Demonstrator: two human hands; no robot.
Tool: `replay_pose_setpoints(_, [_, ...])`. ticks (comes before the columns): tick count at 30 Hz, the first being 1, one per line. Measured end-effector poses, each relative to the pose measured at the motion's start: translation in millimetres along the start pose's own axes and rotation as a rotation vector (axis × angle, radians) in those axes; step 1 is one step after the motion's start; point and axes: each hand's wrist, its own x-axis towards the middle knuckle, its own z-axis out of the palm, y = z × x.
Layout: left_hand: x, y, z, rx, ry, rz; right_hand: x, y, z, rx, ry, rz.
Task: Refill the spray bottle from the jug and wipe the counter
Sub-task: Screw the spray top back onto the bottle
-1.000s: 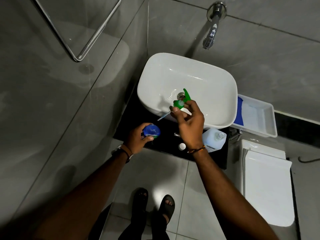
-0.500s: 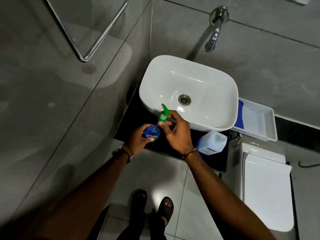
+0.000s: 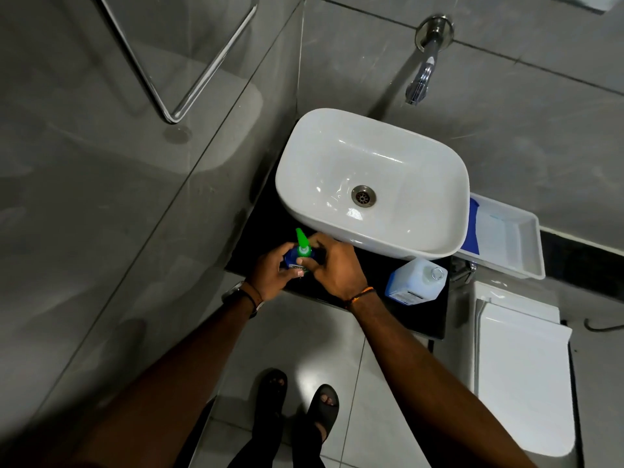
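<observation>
While the green plastic trigger spray head (image 3: 301,245) sits on the neck of the small blue plastic spray bottle (image 3: 293,259), the likeliest fault is a crooked start on the thread: if the collar is turned while tilted, it would bind, leak later, or let the bottle tip on the black glossy tabletop (image 3: 418,317). A slip of the steadying grip could also knock the bottle against the white oval ceramic basin (image 3: 371,184), which stands just behind it. Whether the head is seated fully cannot be told, since fingers cover the collar.

Both hands meet at the bottle, just in front of the basin's near left corner. The left hand (image 3: 270,275) wraps the bottle body from the left and below, fingers curled shut around it. The right hand (image 3: 332,265) comes in from the right, palm down, thumb and fingertips closed on the green collar as if to twist it; its wrist is bent slightly inward.

To the right of the bottle, below the basin's near right edge, the translucent white plastic jug (image 3: 417,282) rests on the tabletop, uncapped, so an elbow swing could spill it.
</observation>
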Motion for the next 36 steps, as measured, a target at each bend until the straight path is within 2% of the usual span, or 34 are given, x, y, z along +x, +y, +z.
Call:
replay_pose_setpoints(5, [-1.4,0.3,-1.8,0.009,-0.007,0.03,-3.3,4.3,5.6,0.059,0.104,0.121])
replay_pose_setpoints(9, [0.0,1.5,-2.9,0.035,0.002,0.036,-5.9,7.4,3.7,0.111,0.053,0.021])
replay_pose_setpoints(14, [1.0,1.8,-2.4,0.04,-0.002,0.025,-5.7,12.2,-0.2,0.179,0.101,0.051])
replay_pose_setpoints(17, [1.7,1.3,-4.0,0.033,-0.003,0.026,-0.3,9.8,-1.4,0.122,0.03,-0.045])
replay_pose_setpoints(20, [2.2,0.9,-4.4,0.025,-0.001,0.022,2.9,9.3,-1.0,0.108,-0.009,-0.052])
replay_pose_setpoints(29, [1.6,-1.1,-3.9,0.003,0.004,0.002,-6.9,10.0,19.1,0.138,0.197,0.058])
replay_pose_setpoints(32, [1.6,0.2,-3.9,0.014,-0.001,0.002,-8.3,12.2,16.4,0.2,0.192,0.062])
replay_pose_setpoints(36, [3.1,1.5,-5.1,0.029,-0.014,0.006,-6.4,13.8,8.6,0.158,0.148,-0.035])
